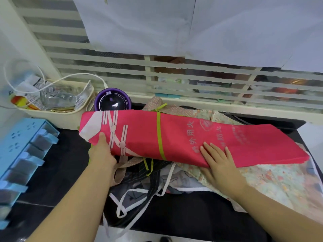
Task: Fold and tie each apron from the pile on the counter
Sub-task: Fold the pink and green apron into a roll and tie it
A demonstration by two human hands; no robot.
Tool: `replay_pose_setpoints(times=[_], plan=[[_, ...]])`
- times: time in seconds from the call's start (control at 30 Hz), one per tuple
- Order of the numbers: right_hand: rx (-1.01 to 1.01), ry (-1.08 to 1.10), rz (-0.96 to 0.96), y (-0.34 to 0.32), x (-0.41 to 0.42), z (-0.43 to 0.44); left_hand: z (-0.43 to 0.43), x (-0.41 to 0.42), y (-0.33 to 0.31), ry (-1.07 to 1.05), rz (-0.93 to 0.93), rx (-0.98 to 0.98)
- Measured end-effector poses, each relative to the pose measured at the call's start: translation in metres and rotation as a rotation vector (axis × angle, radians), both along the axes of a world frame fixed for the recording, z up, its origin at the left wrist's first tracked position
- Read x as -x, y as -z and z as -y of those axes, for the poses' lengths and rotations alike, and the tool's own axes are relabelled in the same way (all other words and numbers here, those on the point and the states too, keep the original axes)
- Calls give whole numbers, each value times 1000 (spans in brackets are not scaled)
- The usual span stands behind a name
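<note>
A pink apron, folded into a long strip with white print and a yellow-green tie across its middle, lies on top of the apron pile on the black counter. My left hand grips the strip's left end, thumb on top. Flat on the strip's near edge rests my right hand, right of the middle, with its fingers straight. Under the strip lie a floral apron, a dotted one and a dark striped one with white straps.
A blue drawer organiser stands at the left. Behind it sits a cream tray of packets and a white cable. A purple round device stands by the window grille. White straps hang over the counter's near edge.
</note>
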State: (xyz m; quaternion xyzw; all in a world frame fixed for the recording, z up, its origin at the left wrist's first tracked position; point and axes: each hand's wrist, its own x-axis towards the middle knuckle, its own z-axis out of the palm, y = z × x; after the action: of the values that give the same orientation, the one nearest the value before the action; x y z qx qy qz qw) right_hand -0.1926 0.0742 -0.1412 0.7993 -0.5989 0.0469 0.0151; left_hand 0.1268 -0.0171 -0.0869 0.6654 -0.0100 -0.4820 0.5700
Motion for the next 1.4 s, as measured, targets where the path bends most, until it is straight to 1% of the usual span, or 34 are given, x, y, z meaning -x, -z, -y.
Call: replay_pose_setpoints(times=[0.03,0.07,0.1,0.13,0.17,0.23,0.27,0.3,0.33,0.37,0.4,0.43,0.47,0.5,0.57,0.63,0.7,0.77,0.8,0.87,0.93,1.03,1.1,1.13,1.2,1.23,1.27,1.4], plan=[[-67,14,6,-2,0,-3,1,-6,3,-49,-3,-47],[-111,23,55,-4,0,-6,1,-11,4,-89,21,-107],[-122,40,130,-10,0,-6,1,-14,4,-100,105,-194],[-117,57,214,-19,-2,-3,-1,-13,1,-94,238,-238],[-94,73,275,-27,-3,3,-5,-8,-3,-76,378,-178],[-46,83,316,-43,-2,26,-13,14,-15,62,646,185],[-52,73,306,-51,1,42,-15,29,-25,207,763,364],[-88,62,285,-58,2,58,-12,42,-31,397,879,504],[-154,56,258,-64,3,73,-7,53,-37,625,993,600],[-212,54,237,-69,3,88,3,63,-38,858,1095,657],[-256,53,217,-71,3,103,14,73,-39,1085,1181,650],[-283,44,200,-73,1,114,25,80,-38,1287,1263,597],[-290,31,186,-76,0,123,35,88,-37,1439,1357,520],[-295,25,176,-77,-1,129,42,92,-34,1536,1454,451],[-303,33,152,-81,3,134,53,96,-31,1630,1589,349],[-313,33,116,-85,14,131,58,97,-32,1661,1632,307],[-370,45,22,-92,25,123,60,97,-35,1681,1654,341],[-488,54,-162,-102,37,116,59,100,-38,1732,1647,414],[-564,62,-285,-108,42,112,58,101,-39,1777,1628,431],[-708,61,-548,-116,54,104,54,107,-44,1900,1597,416],[-839,77,-729,-118,63,98,51,111,-47,1995,1617,398],[-1019,196,-856,-115,67,91,54,115,-50,2074,1673,369],[-1142,234,-953,-107,69,90,57,118,-49,2105,1733,364],[-1161,238,-970,-103,70,90,58,120,-47,2103,1791,392],[-1109,287,-900,-98,76,91,59,124,-41,2060,1890,461],[-1080,314,-855,-97,80,92,59,124,-37,2033,1899,474],[-1048,331,-821,-91,86,93,60,124,-34,2009,1882,472],[-782,346,-648,-73,104,91,69,123,-22,1966,1770,470]])
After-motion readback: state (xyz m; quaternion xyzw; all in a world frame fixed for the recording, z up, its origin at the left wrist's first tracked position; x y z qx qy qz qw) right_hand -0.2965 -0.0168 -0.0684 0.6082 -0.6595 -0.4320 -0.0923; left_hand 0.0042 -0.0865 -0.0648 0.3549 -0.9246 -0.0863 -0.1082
